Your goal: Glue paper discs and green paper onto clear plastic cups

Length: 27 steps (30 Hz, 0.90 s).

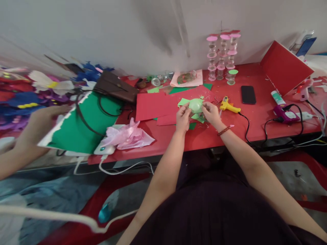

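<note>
Above the red table point(168, 144), both of my hands hold a light green round piece point(195, 105), glossy on top like a clear plastic dome over paper. My left hand point(183, 115) pinches its left edge between thumb and fingers. On the opposite edge, the fingers of my right hand point(211, 113) are closed too. Green paper scraps point(198, 117) lie just under the piece. A yellow glue gun point(229, 105) rests close to my right hand. Red paper sheets point(155, 105) are spread to the left of my hands.
Stacked clear cups with pink discs point(221, 56) stand at the back. A black phone point(248, 94), a purple power socket point(284, 114) and cables lie right. Left are a brown bag point(116, 86), green sheet point(84, 127), pink plastic point(129, 136) and another person's arm point(28, 139).
</note>
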Tool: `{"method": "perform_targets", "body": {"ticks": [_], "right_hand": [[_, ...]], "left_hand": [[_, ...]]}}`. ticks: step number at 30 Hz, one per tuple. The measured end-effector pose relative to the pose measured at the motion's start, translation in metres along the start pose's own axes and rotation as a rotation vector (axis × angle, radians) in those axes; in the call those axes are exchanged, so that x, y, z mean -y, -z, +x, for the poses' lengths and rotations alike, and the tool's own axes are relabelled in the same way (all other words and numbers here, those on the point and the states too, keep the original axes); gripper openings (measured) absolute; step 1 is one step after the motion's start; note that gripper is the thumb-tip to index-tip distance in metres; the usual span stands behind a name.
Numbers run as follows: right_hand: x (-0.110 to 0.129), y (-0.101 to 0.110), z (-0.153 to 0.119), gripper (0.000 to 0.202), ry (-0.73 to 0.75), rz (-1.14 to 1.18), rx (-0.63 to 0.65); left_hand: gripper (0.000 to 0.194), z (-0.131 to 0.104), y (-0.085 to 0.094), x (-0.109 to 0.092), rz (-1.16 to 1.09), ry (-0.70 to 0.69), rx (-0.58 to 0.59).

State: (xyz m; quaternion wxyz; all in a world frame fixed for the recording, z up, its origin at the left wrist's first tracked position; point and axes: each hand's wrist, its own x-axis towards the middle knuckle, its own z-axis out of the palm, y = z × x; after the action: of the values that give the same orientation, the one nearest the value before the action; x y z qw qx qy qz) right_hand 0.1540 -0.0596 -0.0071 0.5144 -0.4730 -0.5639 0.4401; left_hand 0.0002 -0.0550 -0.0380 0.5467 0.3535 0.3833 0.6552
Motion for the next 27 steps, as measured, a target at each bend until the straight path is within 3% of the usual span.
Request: {"method": "perform_targets", "body": {"ticks": [5, 16, 23, 27], "right_hand": [[-0.005, -0.003, 0.001, 0.009, 0.048, -0.084, 0.002], [-0.016, -0.005, 0.002, 0.004, 0.110, -0.161, 0.071], [-0.018, -0.004, 0.001, 0.003, 0.170, -0.097, 0.078], [-0.020, -0.005, 0.002, 0.012, 0.173, -0.020, 0.093]], "left_hand": [[0.056, -0.006, 0.005, -0.012, -0.036, 0.041, 0.116], [0.067, -0.005, 0.004, -0.009, -0.009, 0.036, 0.127], [0.075, -0.005, 0.004, -0.010, -0.029, 0.040, 0.206], [0.074, -0.002, 0.004, -0.009, -0.061, 0.028, 0.190]]}}
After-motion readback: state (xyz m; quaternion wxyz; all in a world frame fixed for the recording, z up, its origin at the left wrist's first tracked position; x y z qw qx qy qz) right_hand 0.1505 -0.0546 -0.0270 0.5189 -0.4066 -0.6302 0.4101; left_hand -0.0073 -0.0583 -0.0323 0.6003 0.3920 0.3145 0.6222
